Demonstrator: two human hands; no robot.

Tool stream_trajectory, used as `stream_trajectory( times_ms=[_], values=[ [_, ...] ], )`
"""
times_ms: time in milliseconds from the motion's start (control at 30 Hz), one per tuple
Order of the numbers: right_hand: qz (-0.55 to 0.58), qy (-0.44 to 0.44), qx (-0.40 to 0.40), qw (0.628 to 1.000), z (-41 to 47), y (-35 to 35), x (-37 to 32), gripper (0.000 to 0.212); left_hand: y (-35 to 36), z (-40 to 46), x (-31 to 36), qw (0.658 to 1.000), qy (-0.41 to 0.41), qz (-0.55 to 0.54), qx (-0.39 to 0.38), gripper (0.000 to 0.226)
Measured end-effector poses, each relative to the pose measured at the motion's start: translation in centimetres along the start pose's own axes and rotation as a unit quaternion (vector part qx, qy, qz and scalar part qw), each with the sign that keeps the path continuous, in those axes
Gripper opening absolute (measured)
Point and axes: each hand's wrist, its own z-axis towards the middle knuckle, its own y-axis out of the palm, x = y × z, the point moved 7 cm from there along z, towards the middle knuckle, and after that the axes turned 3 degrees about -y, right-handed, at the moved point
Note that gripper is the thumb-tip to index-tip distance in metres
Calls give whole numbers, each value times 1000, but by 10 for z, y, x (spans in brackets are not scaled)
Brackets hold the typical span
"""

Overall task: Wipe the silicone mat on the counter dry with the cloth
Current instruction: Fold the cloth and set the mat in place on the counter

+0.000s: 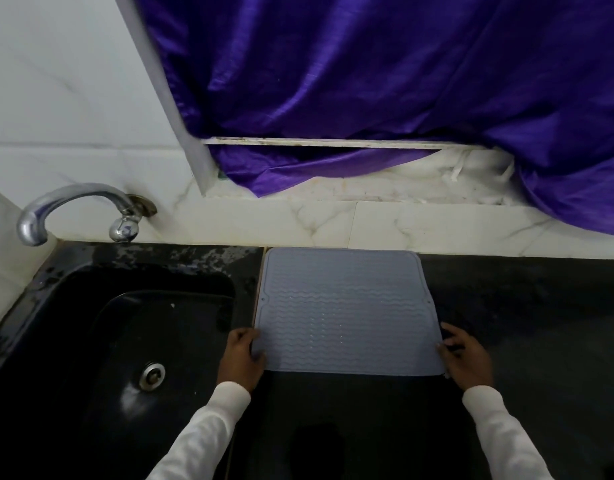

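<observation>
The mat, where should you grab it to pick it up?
Probably by the two near corners, coming in from the front. The silicone mat lies flat on the dark counter, thin and floppy, with its far edge close to the wall, so the near edge is easiest. The left hand and right hand already hold those corners, one on each side.

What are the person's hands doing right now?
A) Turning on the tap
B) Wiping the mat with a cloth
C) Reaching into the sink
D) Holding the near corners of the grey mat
D: the left hand and right hand each grip a near corner of the mat; no cloth is in view.
</observation>
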Motion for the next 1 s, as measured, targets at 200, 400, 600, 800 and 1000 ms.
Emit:
stream_trajectory(
  times_ms=[200, 400, 600, 800, 1000],
  values=[
    [-77, -10, 70, 995, -1, 8, -1, 27, 0, -10, 0, 1000, -11, -16, 18, 47],
    [-81, -36, 52, 995, -3, 13, 3, 30, 0, -14, -1, 1000, -11, -12, 19, 47],
    [-81, -38, 1, 996, -3, 16, 1, 34, 1, -14, -3, 1000, -19, -10, 18, 50],
    [-109, -58, -20, 992, -10, 16, -2, 38, -1, -20, 1, 999, -13, 20, 24, 48],
    [-214, -76, -8, 974, -24, 17, -9, 40, 4, -34, -2, 996, 48, 70, 15, 46]
  ],
)
